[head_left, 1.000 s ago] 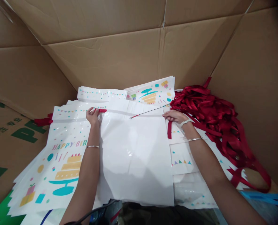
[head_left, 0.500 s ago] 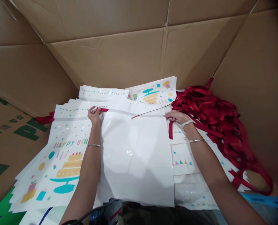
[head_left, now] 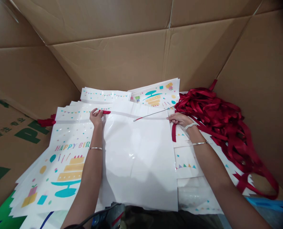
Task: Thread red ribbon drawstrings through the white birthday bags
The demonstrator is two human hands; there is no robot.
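A blank white plastic bag (head_left: 139, 159) lies flat in front of me, with a pale band running across near its top. At its upper left corner, my left hand (head_left: 96, 117) is closed in a pinch on the end of a red ribbon (head_left: 105, 112). My right hand (head_left: 181, 119) pinches the bag's right edge, level with the band. Across the upper part of the bag lies a thin looped wire (head_left: 153, 113), its loop end near the middle and a bit of red at that end. A short red ribbon tail (head_left: 174, 133) hangs below my right hand.
Printed birthday bags (head_left: 70, 140) are stacked at the left, and more printed bags (head_left: 153, 95) lie behind. A tangled heap of red ribbon (head_left: 213, 111) fills the right side. Tall cardboard walls (head_left: 108, 60) enclose the back and sides. A black cable (head_left: 96, 214) crosses the bottom.
Both hands, the bag and the wire hold almost the same positions. Only a very slight shift of the whole view shows.
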